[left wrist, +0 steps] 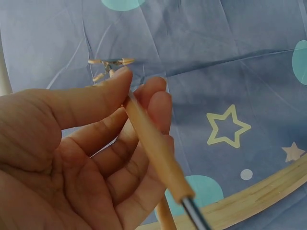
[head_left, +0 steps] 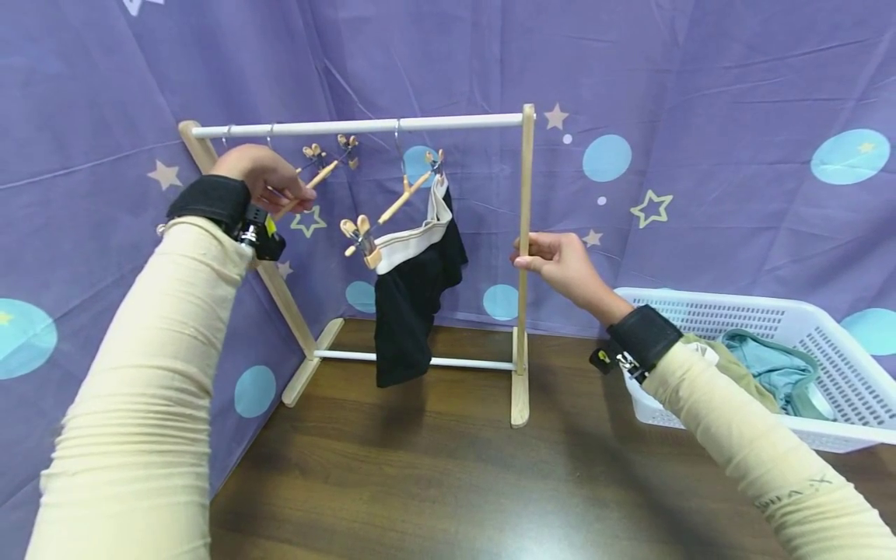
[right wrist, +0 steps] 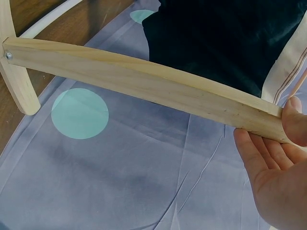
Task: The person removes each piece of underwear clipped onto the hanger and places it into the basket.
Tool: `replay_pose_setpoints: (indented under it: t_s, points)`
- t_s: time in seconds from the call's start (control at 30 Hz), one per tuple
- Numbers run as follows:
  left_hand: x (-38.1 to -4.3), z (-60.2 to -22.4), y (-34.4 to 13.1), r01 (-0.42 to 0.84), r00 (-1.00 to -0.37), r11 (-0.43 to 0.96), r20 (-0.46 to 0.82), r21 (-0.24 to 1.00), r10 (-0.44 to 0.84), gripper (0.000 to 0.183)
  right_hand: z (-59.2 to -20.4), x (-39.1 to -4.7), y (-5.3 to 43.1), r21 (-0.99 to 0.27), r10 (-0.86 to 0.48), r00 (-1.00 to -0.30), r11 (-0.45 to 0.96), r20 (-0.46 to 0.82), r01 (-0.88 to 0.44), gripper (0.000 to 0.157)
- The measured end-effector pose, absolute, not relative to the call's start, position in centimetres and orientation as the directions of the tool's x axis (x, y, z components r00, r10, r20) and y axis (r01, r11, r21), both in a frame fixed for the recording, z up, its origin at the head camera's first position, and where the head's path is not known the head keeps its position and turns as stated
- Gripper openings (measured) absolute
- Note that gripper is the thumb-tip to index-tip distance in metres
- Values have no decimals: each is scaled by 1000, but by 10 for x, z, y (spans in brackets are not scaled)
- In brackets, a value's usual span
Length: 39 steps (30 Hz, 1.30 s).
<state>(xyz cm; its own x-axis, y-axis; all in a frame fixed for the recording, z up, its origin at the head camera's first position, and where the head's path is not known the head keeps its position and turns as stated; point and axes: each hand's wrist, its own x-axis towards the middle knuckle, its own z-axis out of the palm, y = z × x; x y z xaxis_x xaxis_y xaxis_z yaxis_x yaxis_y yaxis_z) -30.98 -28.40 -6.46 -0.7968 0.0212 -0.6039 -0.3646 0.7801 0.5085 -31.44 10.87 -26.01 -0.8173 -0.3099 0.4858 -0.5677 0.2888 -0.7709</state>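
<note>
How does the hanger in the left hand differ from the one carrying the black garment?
The held hanger is pinched by the left hand; the loaded hanger is untouched. The loaded hanger bears the black garment, clipped at its white waistband; no garment shows on the held hanger. Both have wood-toned bars and clips.

And there's open room across the middle of the surface (head_left: 455, 482), a lane running toward the back edge between the rack's right post (head_left: 523, 311) and the white basket (head_left: 735, 311), but the right hand (head_left: 563, 264) blocks it higher up, while toward the back-left corner the black garment (head_left: 409, 319) hangs in the way!
</note>
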Motion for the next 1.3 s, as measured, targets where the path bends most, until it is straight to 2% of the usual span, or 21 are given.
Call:
replay_pose_setpoints:
  t_s: [0.33,0.53,0.8,0.87,1.07,1.13,1.3]
  points:
    - [-309,-63,-280,-347,-820,807,-572,478,-13,50,-260,-317,111,-773,-301,-823,295,482,-561,22]
    - [-309,-59,-278,-376,-818,776,-574,506,-23,48,-258,-318,112,-775,-311,-821,289,479,-562,23]
    - [-303,-52,-280,-337,-858,825,-509,454,-70,21,-257,-320,111,-768,-315,-820,304,477,-563,23]
    - [-301,-51,-281,-309,-862,854,-503,419,-64,27,-257,-321,110,-766,-316,-820,308,477,-564,23]
    - [-295,-42,-280,-269,-853,915,-515,300,-82,75,-256,-321,109,-767,-313,-819,304,480,-566,22]
    - [-291,-37,-278,-280,-854,923,-508,263,-114,80,-255,-321,108,-768,-312,-820,304,480,-564,22]
    - [-279,-22,-270,-226,-873,963,-470,149,-132,72,-255,-321,108,-771,-310,-828,316,467,-553,23]
